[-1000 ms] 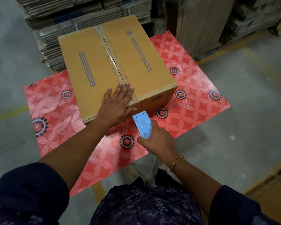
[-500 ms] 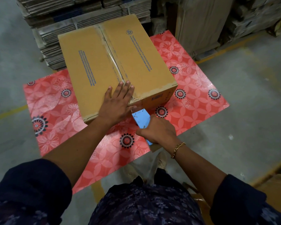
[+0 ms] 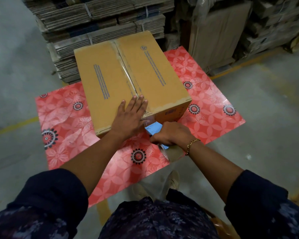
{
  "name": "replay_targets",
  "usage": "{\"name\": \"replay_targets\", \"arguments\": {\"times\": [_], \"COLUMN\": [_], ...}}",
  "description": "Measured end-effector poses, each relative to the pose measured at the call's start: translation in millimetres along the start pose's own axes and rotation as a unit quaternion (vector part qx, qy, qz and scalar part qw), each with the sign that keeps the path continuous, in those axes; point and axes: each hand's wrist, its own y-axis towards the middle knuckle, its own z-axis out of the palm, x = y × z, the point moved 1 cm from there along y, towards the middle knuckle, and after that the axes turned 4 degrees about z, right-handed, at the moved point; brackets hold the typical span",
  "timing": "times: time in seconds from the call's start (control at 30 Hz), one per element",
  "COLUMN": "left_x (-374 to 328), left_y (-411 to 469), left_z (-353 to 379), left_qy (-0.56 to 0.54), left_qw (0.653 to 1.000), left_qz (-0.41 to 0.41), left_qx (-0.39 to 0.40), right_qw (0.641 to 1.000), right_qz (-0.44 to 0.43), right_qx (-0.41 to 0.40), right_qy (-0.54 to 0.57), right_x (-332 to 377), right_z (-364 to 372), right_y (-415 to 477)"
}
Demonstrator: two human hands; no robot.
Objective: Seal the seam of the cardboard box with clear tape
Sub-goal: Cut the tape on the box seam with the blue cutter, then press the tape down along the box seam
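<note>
Fingers (image 3: 136, 104) of L hand (image 3: 129, 118) flat on closed box (image 3: 110, 80); R hand (image 3: 171, 135) grips dispenser (image 3: 153, 129).

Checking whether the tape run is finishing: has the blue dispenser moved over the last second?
Yes. The blue dispenser has dropped down the cardboard box's near face, its visible part shrinking under the right hand.

I see my left hand (image 3: 130, 116) lying flat across the near end of the cardboard box (image 3: 128, 75), blocking the seam there. My right hand (image 3: 171, 134) with the blue tape dispenser (image 3: 153, 129) crowds the near face. Bundled flat cartons (image 3: 100, 23) close off the far side. The red floral table (image 3: 214, 107) is bare right of the box.
</note>
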Motion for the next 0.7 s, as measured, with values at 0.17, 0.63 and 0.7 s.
{"name": "replay_targets", "arguments": {"times": [0.17,0.63,0.7], "left_x": [0.0,5.8,6.1], "left_y": [-1.0,15.7,14.6], "left_z": [-3.0,-2.6,-1.6], "left_qy": [-0.002,-0.005,-0.006], "left_qw": [1.000,1.000,1.000], "left_qz": [0.002,-0.005,-0.003], "left_qx": [-0.003,-0.008,-0.010], "right_qw": [0.983,0.773,0.725], "right_qz": [0.013,0.139,0.148], "right_qx": [0.155,0.071,0.089], "right_qy": [-0.099,0.615,0.667], "right_x": [-31.1,-90.2,-64.0], "right_z": [53.2,121.1,101.8], "right_y": [-12.7,42.8,19.6]}}
